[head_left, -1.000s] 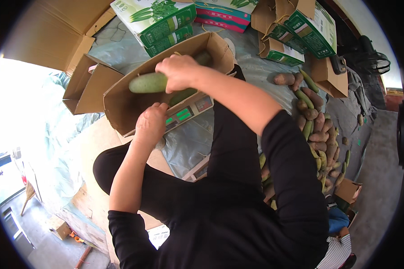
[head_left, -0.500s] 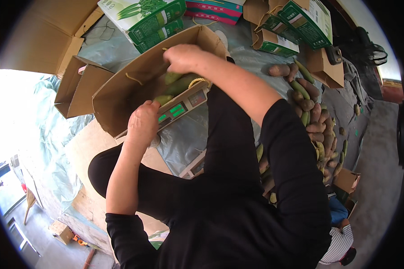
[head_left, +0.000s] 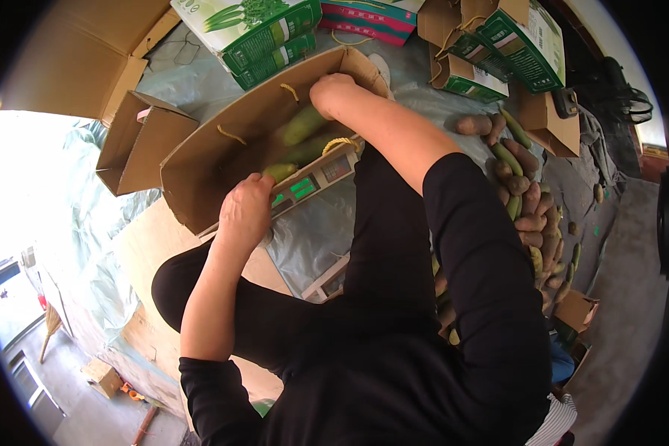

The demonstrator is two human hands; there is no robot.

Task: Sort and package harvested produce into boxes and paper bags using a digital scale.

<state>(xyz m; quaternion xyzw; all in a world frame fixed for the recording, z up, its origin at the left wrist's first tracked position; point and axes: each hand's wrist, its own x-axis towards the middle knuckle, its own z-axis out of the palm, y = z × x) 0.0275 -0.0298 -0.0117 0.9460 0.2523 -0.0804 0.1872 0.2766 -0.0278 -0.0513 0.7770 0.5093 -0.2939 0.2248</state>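
Note:
An open cardboard box [head_left: 201,178] with yellow rope handles stands in front of my knees, several long green radishes inside it. My right hand [head_left: 334,97] reaches in at the far right end, fingers curled round the upper end of a green radish [head_left: 302,126]; its fingertips are partly hidden. Another green radish [head_left: 280,172] lies against the near wall. My left hand [head_left: 244,210] grips the near rim beside that radish's tip. Just below the rim, a scale's display [head_left: 302,187] glows green next to its keypad.
To my right lies a long heap of brownish-red roots [head_left: 530,223] and green radishes. Green printed cartons [head_left: 275,37] stand at the far side, more cartons [head_left: 516,44] at far right. A small open box [head_left: 137,141] sits left. A person in stripes [head_left: 557,420] is at lower right.
My right hand has moved right and down inside the box, and the radish beside it shows more fully. My left hand stays on the near rim. The whole view has shifted slightly.

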